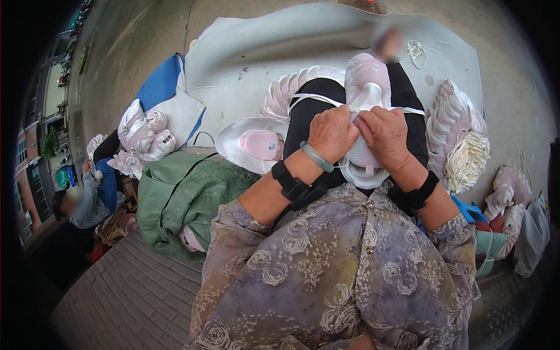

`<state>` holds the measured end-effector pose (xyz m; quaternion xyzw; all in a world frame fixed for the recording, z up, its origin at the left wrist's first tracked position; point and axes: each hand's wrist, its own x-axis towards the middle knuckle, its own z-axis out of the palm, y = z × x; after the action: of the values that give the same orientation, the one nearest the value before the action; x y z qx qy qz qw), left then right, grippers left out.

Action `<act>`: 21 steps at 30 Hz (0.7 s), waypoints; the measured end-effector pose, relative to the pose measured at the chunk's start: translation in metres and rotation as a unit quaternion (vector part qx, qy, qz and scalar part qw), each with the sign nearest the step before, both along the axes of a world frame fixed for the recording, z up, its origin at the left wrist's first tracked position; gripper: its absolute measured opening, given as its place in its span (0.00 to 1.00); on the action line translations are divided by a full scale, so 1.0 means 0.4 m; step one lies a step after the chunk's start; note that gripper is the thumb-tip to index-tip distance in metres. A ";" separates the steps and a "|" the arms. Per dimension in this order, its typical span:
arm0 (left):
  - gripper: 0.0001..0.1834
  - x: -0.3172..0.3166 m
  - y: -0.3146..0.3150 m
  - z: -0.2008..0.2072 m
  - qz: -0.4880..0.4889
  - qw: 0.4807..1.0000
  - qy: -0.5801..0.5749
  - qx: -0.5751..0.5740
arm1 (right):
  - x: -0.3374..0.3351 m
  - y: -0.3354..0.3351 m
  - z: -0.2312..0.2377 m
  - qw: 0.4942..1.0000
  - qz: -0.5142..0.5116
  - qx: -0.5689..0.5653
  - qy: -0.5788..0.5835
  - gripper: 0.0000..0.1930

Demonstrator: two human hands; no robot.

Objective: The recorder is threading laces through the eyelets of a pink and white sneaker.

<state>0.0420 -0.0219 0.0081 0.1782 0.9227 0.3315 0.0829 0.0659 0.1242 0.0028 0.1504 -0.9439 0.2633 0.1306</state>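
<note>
A pale pink and white sneaker [366, 74] lies across my lap, its toe pointing away from me. My left hand [333, 135] and my right hand [383, 135] meet over its lacing area, fingers closed and pinching. A white shoelace [315, 98] runs out from the shoe to the left and the right over my dark trousers. The thumbs and fingertips press together at the lace holes, so the exact grip on the lace is partly hidden. Below the hands, the shoe's heel opening [359, 174] faces me.
Nested sneakers [279, 96] and a single shoe [239, 137] lie left of my legs. At right are more stacked sneakers [446, 119] and a white lace bundle [468, 160]. A green sack [186, 184] stands at left; a pale sheet [256, 52] covers the ground. Another person [87, 204] sits far left.
</note>
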 end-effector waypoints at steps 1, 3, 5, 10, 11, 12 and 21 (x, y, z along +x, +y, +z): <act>0.08 -0.002 0.000 0.000 -0.008 1.000 -0.001 0.005 | 0.001 -0.001 0.003 1.000 -0.001 0.008 0.007 0.05; 0.09 -0.004 0.003 0.004 -0.014 1.000 -0.008 0.004 | 0.007 -0.002 0.004 1.000 -0.008 0.019 0.008 0.05; 0.09 -0.008 0.006 0.005 -0.023 1.000 -0.014 0.002 | 0.012 -0.002 0.007 0.999 -0.016 0.030 0.011 0.05; 0.10 -0.020 0.008 0.012 -0.067 0.996 -0.047 -0.023 | 0.026 0.001 0.007 0.998 -0.035 0.051 0.021 0.07; 0.10 -0.020 0.010 0.010 -0.069 0.996 -0.045 -0.021 | 0.029 0.003 0.003 0.998 -0.037 0.054 0.023 0.07; 0.10 -0.022 0.014 0.011 -0.082 0.996 -0.036 -0.024 | 0.031 0.005 0.000 0.998 -0.040 0.050 0.023 0.07; 0.14 -0.039 0.039 0.067 -0.140 0.980 -0.082 -0.116 | 0.036 -0.004 -0.009 0.996 -0.076 0.036 -0.036 0.07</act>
<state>0.0264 -0.0064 0.0350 0.2668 0.9111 0.2208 0.2235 0.0803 0.1226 -0.0007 0.0730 -0.9655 0.2241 0.1111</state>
